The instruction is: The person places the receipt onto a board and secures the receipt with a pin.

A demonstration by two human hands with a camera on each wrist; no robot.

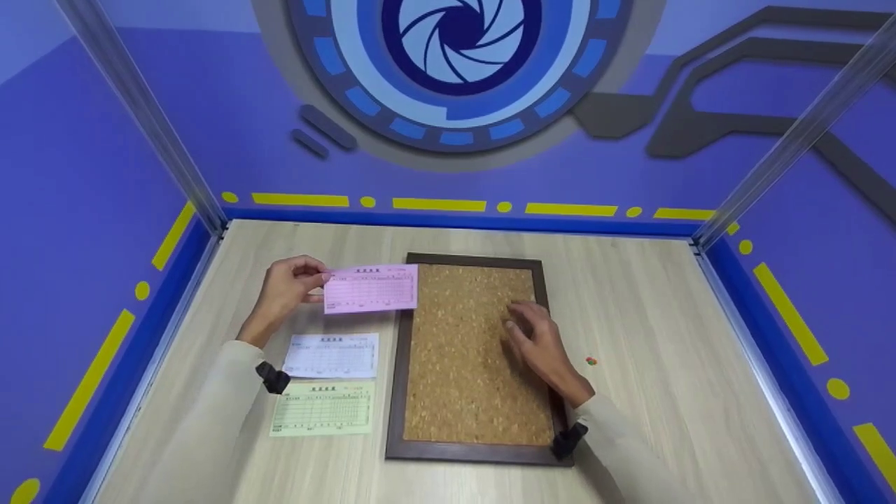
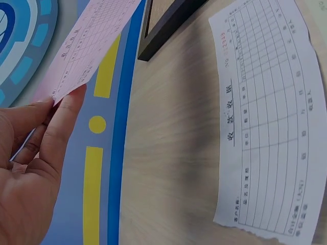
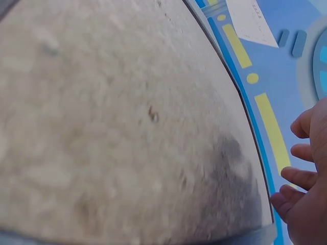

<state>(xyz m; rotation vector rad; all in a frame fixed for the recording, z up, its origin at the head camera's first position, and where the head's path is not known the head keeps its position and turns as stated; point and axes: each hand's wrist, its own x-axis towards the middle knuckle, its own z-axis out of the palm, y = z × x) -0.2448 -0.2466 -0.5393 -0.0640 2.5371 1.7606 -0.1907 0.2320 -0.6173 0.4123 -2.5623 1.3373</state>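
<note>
Between thumb and fingers, my left hand point(image 1: 288, 285) pinches a pink receipt slip point(image 1: 371, 288) by its left edge. The slip is raised, and its right end overlaps the upper left frame of a cork board point(image 1: 476, 357). My right hand point(image 1: 537, 341) hovers over the right side of the board, fingers loosely bent, with nothing visible in it. In the right wrist view those fingers point(image 3: 301, 178) are spread apart. Left of the board lie a white receipt slip point(image 1: 332, 355) and, nearer to me, a green receipt slip point(image 1: 323, 409).
Several tiny red and green pieces point(image 1: 591, 361) lie on the table point(image 1: 672, 392) right of the board; they look like pushpins but are too small to be sure. Blue panels point(image 1: 448, 182) wall the table at the back and both sides.
</note>
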